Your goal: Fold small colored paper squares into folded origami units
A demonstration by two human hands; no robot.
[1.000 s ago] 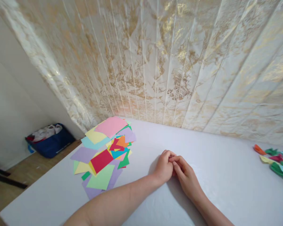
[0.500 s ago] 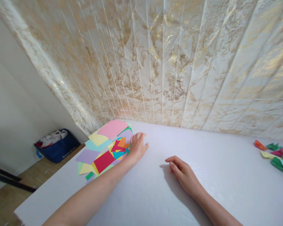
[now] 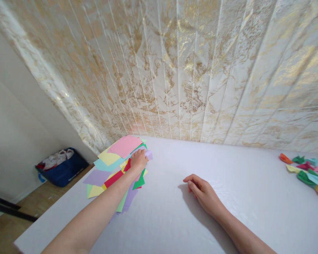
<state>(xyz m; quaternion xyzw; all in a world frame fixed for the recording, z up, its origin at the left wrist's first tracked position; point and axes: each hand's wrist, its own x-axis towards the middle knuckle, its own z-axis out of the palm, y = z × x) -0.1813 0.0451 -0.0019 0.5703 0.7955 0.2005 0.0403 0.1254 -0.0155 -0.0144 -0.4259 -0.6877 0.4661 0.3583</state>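
My left hand (image 3: 139, 159) rests on the far part of a spread of coloured paper sheets, its fingers bent downward. A lilac sheet (image 3: 149, 154) sticks out beside its fingertips; what lies under the fingers is hidden. Around the hand lie a pink sheet (image 3: 125, 146), a red sheet (image 3: 113, 179), a green piece (image 3: 139, 181) and another lilac sheet (image 3: 96, 177). Over the middle of the white table (image 3: 169, 218), my right hand (image 3: 201, 190) is loosely curled, thumb and index finger close together, with nothing visible in it.
Several small folded paper shapes, among them an orange one (image 3: 285, 158) and a green one (image 3: 305, 177), lie at the table's right. A gold-patterned curtain (image 3: 190, 70) hangs behind the table. A blue bag (image 3: 65, 173) stands on the floor at the left.
My left hand has moved left and down onto the papers, covering the orange and blue pieces. Papers at the pile's right edge have shifted. My right hand has kept its pose.
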